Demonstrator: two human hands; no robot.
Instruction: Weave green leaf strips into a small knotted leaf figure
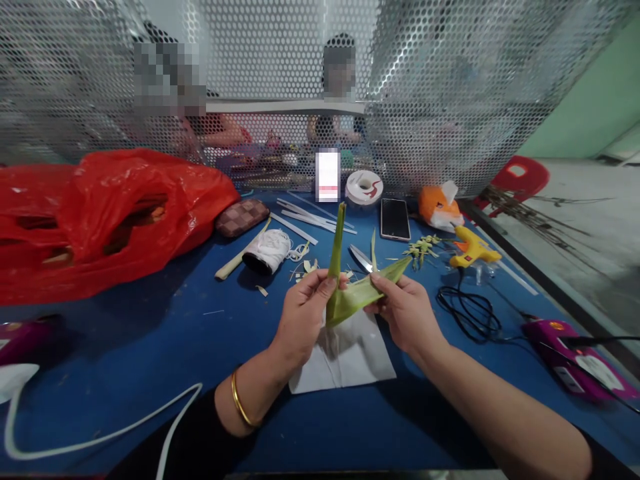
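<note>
Both my hands hold a folded green palm leaf strip (353, 293) above a white sheet of paper (345, 353) on the blue table (150, 347). My left hand (305, 313), with a gold bangle on the wrist, pinches the fold where one end of the leaf stands upright. My right hand (403, 310) grips the other end, which points right. Scissors (361, 257) lie just beyond the leaf.
A red plastic bag (100, 220) fills the left. Behind lie a spool of white string (270, 250), a checkered pouch (243, 217), white strips (305, 217), a tape roll (364, 187), a phone (395, 218), a yellow glue gun (470, 248) with black cord (470, 313). Two people sit behind the perforated metal screen (440, 93).
</note>
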